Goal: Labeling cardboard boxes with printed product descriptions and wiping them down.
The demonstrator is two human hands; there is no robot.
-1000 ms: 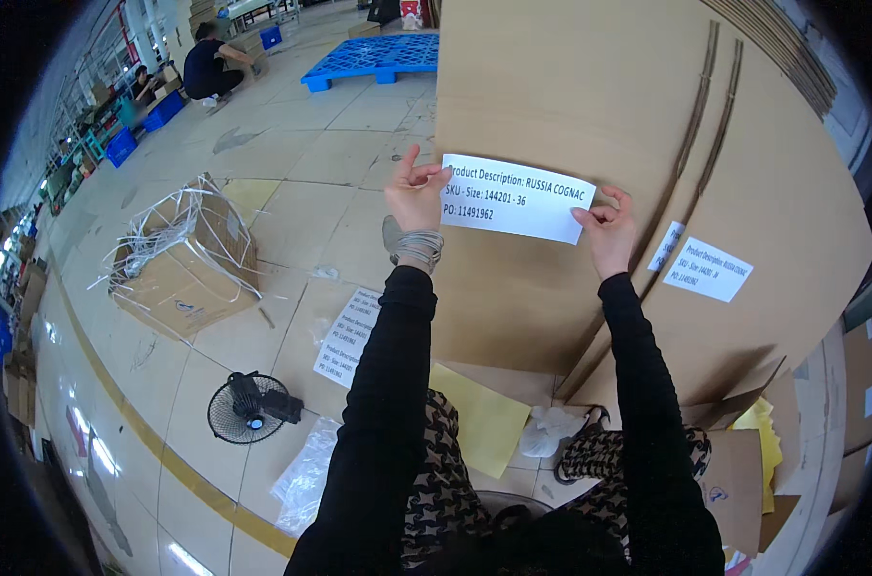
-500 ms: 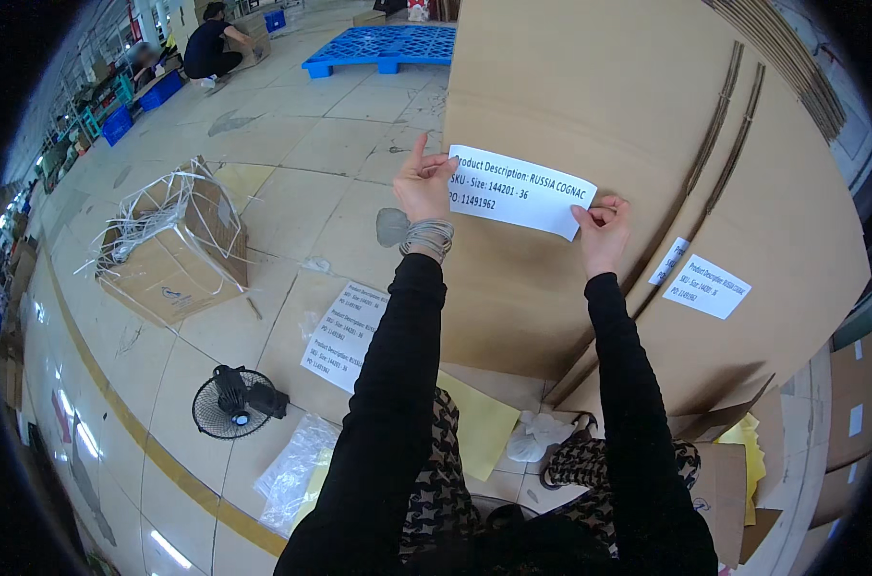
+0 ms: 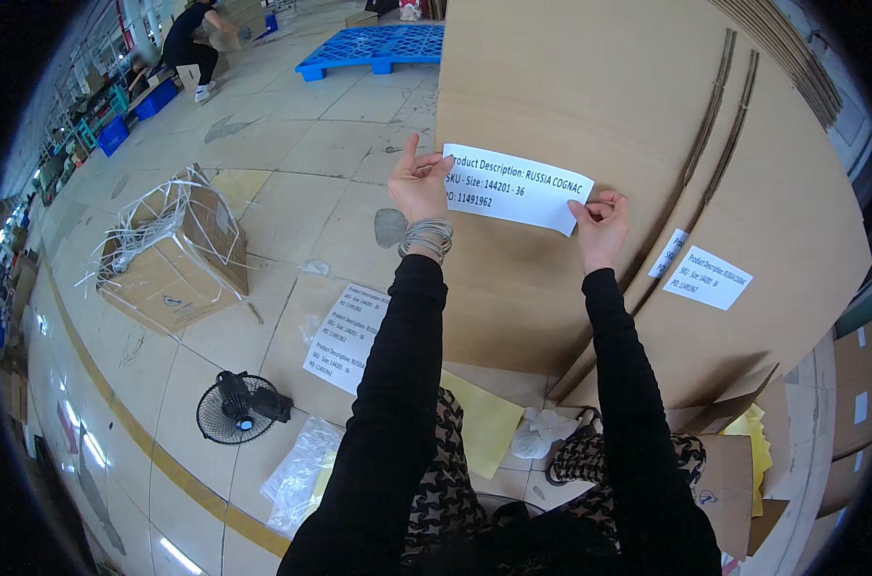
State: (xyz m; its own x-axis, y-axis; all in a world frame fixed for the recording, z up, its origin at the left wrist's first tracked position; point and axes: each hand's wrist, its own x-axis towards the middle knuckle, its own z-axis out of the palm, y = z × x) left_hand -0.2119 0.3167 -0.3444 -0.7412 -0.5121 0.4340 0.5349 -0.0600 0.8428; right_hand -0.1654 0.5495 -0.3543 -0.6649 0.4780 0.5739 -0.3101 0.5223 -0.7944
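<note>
A white printed label (image 3: pixel 518 189) is stretched between my two hands in front of a large flat brown cardboard panel (image 3: pixel 561 77). My left hand (image 3: pixel 420 182) pinches its left edge, with the index finger pointing up. At the label's lower right corner, my right hand (image 3: pixel 601 228) grips it between thumb and fingers. Whether the label's back touches the cardboard I cannot tell. To the right, another cardboard panel (image 3: pixel 791 202) bears a similar label (image 3: pixel 708 278). A sheet of several labels (image 3: pixel 345 336) lies low on the left, partly behind my left forearm.
At the left stands a carton (image 3: pixel 181 278) full of white strapping. A small black fan (image 3: pixel 242 408), a clear plastic bag (image 3: pixel 302 475) and yellow paper (image 3: pixel 479 413) lie on the floor. A blue pallet (image 3: pixel 374 53) is farther back, with a person (image 3: pixel 194 43) bending at far left.
The label and both hands stay almost in place, the view having shifted slightly. The person in the background has risen from a squat to a bent stance.
</note>
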